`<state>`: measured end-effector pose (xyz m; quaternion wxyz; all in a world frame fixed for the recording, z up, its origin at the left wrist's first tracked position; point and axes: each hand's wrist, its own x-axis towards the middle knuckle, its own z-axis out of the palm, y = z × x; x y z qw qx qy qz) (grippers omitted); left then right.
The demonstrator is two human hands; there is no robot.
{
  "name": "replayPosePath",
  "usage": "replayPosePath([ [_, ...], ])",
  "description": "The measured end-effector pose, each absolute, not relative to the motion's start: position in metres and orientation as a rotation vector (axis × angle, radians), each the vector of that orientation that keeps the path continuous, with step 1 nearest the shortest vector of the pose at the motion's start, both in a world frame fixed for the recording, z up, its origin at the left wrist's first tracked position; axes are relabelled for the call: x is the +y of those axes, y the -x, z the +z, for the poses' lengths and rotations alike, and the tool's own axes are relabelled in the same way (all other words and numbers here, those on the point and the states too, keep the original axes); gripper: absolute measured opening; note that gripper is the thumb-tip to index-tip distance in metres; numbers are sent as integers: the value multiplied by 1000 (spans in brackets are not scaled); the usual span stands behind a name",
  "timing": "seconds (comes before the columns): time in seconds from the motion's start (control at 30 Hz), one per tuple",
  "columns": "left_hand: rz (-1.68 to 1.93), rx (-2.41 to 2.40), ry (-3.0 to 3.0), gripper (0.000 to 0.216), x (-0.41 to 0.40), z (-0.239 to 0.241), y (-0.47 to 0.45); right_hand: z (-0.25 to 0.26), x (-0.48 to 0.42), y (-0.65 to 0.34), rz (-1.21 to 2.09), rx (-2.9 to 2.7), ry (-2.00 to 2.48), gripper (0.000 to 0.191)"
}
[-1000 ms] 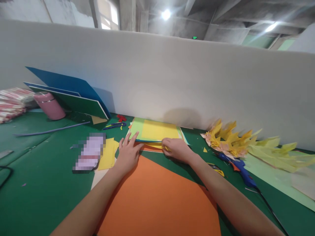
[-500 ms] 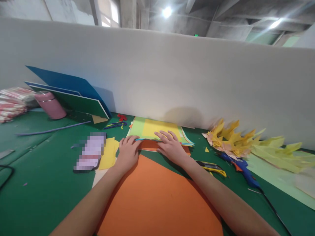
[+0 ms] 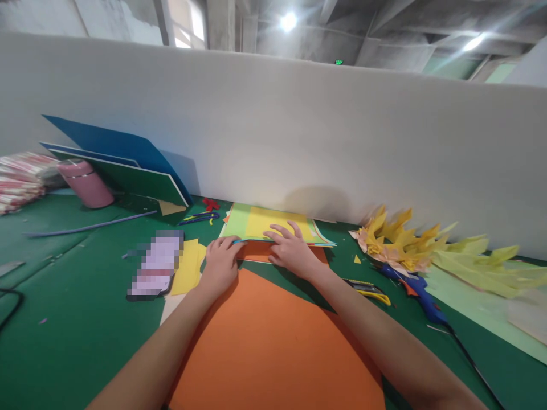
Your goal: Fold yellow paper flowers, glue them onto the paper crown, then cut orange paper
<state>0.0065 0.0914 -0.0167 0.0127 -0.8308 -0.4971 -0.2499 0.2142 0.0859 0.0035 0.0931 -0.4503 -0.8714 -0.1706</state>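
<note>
A stack of coloured paper sheets [image 3: 239,219], green and yellow on top, lies by the white partition with its near edge raised. My left hand [image 3: 221,259] is closed on the left part of that edge, fingers over the top; its thumb is hidden. At the edge's right part, my right hand [image 3: 291,250] rests with fingers spread and partly lifted over the top yellow sheet [image 3: 256,219]. Beneath the raised edge an orange sheet [image 3: 256,252] shows. A large orange card [image 3: 277,347] lies between my forearms, close to my body.
To the right are a yellow utility knife [image 3: 370,291], a blue glue gun [image 3: 427,299] with its cord, and yellow paper leaves [image 3: 397,239]. Leftward lie a blurred-out phone [image 3: 158,265], yellow paper [image 3: 187,267], a pink bottle [image 3: 88,182] and leaning boards [image 3: 128,176].
My right hand's fingers have lifted and spread a little more over the stack. My left hand keeps its place on the edge. The view has shifted slightly.
</note>
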Motion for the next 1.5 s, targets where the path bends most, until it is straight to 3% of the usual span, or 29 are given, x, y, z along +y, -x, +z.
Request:
replayPosePath([
  [0.43, -752, -1611, 2586, 52, 92, -14, -7, 12, 91, -210, -359, -2560, 1441, 11],
  [0.8, -745, -1607, 2580, 52, 92, -14, -7, 9, 86, -209, -416, -2520, 1494, 18],
  [1.5, -773, -1662, 2560, 36, 87, -14, -11, 9, 86, -204, -397, -2466, 1517, 16],
])
